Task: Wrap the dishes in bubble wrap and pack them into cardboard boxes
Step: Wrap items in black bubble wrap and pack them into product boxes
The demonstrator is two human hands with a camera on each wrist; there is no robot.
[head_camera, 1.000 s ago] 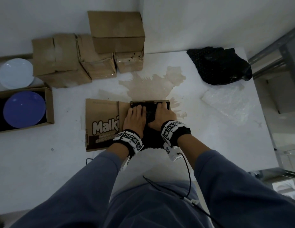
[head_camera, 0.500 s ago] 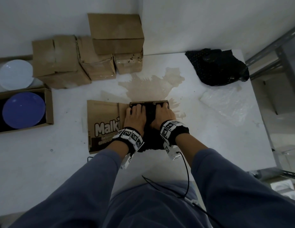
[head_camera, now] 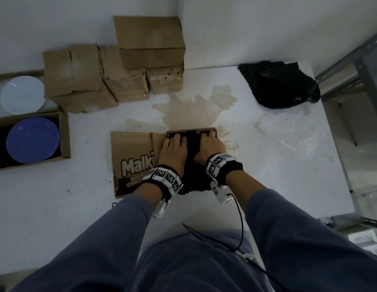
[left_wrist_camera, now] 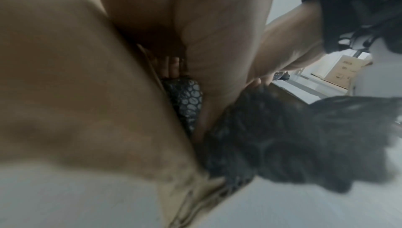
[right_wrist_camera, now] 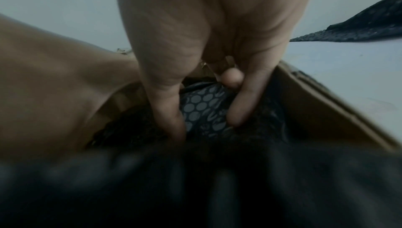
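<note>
An open cardboard box [head_camera: 191, 131] stands at the table's middle, its printed flap [head_camera: 132, 157] folded out flat to the left. A dish bundle in black bubble wrap [head_camera: 192, 148] sits in the box, with loose wrap spilling over the near edge. My left hand [head_camera: 172, 150] lies on the bundle's left side, fingertips down by the far wall. My right hand [head_camera: 208, 146] is on its right side. In the right wrist view the thumb [right_wrist_camera: 169, 111] and a finger [right_wrist_camera: 241, 108] dig into the wrap [right_wrist_camera: 202, 109] and pinch it. The left wrist view shows the wrap [left_wrist_camera: 187, 101] beside the flap [left_wrist_camera: 76, 94].
Several closed boxes [head_camera: 111, 76] are stacked at the back left. A white plate [head_camera: 22, 94] and a blue plate [head_camera: 32, 142] in an open box [head_camera: 64, 135] lie far left. Black bubble wrap [head_camera: 280, 85] and a clear sheet [head_camera: 288, 131] lie right. A brown stain [head_camera: 193, 110] is behind the box.
Both hands stay on the bundle in the box and have hardly moved. Only the head view has shifted a little.
</note>
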